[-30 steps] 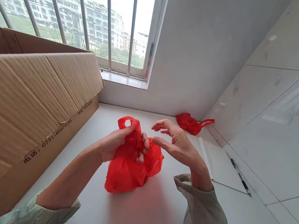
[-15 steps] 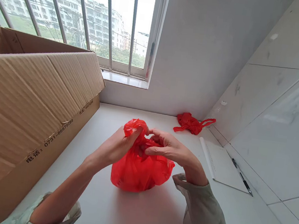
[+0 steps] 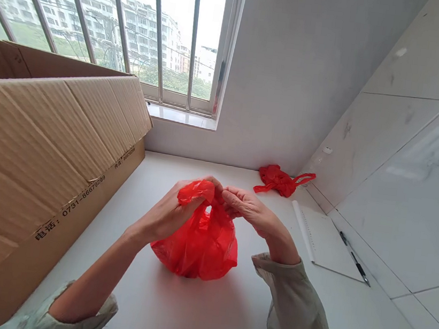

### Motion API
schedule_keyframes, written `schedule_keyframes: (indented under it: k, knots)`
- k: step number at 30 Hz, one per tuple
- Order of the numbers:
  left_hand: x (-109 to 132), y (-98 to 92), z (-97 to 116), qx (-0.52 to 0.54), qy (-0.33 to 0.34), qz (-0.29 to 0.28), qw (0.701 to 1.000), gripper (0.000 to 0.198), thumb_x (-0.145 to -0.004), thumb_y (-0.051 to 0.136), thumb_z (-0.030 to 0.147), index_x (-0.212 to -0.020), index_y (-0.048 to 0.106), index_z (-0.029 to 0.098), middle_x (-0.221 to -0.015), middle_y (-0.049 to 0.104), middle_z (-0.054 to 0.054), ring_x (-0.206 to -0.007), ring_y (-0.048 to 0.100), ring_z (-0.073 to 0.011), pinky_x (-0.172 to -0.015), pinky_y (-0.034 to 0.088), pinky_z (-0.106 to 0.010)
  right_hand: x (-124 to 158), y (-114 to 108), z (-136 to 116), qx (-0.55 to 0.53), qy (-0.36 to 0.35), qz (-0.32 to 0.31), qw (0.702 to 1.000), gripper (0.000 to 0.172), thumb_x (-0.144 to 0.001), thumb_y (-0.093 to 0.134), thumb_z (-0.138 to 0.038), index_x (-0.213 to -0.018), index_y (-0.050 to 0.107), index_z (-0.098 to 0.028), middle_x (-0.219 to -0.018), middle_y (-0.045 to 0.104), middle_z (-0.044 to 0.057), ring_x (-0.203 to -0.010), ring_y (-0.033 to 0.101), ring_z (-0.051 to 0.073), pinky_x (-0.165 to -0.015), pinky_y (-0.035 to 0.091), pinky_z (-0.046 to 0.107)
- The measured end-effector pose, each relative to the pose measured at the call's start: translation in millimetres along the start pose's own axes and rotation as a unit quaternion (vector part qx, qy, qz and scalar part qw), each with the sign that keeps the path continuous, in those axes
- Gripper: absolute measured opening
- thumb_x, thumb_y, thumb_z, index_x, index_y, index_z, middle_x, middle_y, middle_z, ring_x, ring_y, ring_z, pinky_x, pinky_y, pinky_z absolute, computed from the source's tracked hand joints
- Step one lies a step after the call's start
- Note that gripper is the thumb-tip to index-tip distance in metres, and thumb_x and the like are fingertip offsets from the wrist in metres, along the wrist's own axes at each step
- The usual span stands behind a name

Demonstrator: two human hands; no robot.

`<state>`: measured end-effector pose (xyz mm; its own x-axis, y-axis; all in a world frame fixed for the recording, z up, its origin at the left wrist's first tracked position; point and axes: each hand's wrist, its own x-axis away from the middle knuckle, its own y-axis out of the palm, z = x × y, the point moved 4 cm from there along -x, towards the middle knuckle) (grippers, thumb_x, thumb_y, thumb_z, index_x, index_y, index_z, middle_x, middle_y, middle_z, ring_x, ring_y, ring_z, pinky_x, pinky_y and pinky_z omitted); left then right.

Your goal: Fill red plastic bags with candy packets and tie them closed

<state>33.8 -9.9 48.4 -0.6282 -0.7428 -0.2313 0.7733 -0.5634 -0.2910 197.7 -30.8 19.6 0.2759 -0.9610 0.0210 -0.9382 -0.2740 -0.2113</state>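
Red bag (image 3: 199, 243): thin glossy plastic, crinkled. Box (image 3: 39, 146) at 9 o'clock: matt corrugated cardboard. Tabletop (image 3: 192, 312): smooth white, slight sheen. Wall tiles (image 3: 416, 174) at 3 o'clock: glossy. Window bars (image 3: 191, 37): metal.

Two red plastic bags are lying on the white counter: one bag (image 3: 201, 243) sitting mid-counter between the hands, a second crumpled bag (image 3: 280, 180) resting at the far right corner. Two hands are showing, left hand (image 3: 170, 212) and right hand (image 3: 248, 209). One cardboard box (image 3: 35, 151) is standing along the left edge. One notebook (image 3: 325, 240) and one pen (image 3: 355, 259) are lying along the right edge.
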Motion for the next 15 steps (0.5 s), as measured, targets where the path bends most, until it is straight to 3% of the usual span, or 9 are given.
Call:
schedule_keyframes:
  k: [3, 7, 12, 15]
  knots:
    - [-2, -5.3, -4, -0.033, 0.005, -0.019, 0.999, 0.024, -0.093, 0.043, 0.04, -0.088, 0.058, 0.022, -0.095, 0.062, -0.002, -0.079, 0.057, -0.0169, -0.071, 0.049, -0.026, -4, -9, 3, 0.031, -0.03, 0.033, 0.999, 0.031, -0.085, 0.065, -0.051, -0.087, 0.066, -0.019, -0.08, 0.063, 0.0, -0.074, 0.057, 0.013, -0.068, 0.043, 0.025]
    - [-4, -15.3, -14, -0.101, -0.023, -0.068, 0.992, 0.035, -0.096, 0.036, 0.044, -0.079, 0.054, 0.02, -0.116, 0.055, -0.003, -0.094, 0.057, -0.0188, -0.086, 0.048, -0.029, -5, -18, 5, 0.031, -0.042, 0.069, 0.996, 0.026, -0.081, 0.068, -0.045, -0.079, 0.066, -0.019, -0.071, 0.062, -0.001, -0.069, 0.057, 0.012, -0.068, 0.042, 0.026]
    - [4, -31.3, -30, -0.188, -0.141, -0.132, 0.963, 0.037, -0.093, 0.037, 0.051, -0.079, 0.056, 0.022, -0.114, 0.057, -0.003, -0.107, 0.052, -0.0234, -0.095, 0.044, -0.034, -7, -34, 22, 0.094, 0.027, 0.111, 0.989, 0.024, -0.077, 0.069, -0.043, -0.076, 0.069, -0.019, -0.064, 0.061, -0.001, -0.065, 0.055, 0.013, -0.063, 0.037, 0.027]
    - [10, -42.8, -36, -0.226, -0.191, -0.137, 0.945, 0.037, -0.09, 0.037, 0.053, -0.081, 0.056, 0.022, -0.11, 0.057, -0.004, -0.1, 0.052, -0.0226, -0.091, 0.045, -0.034, -9, -51, 39, 0.123, 0.061, 0.145, 0.98, 0.024, -0.074, 0.068, -0.043, -0.075, 0.07, -0.019, -0.062, 0.061, -0.001, -0.065, 0.054, 0.013, -0.062, 0.035, 0.027]
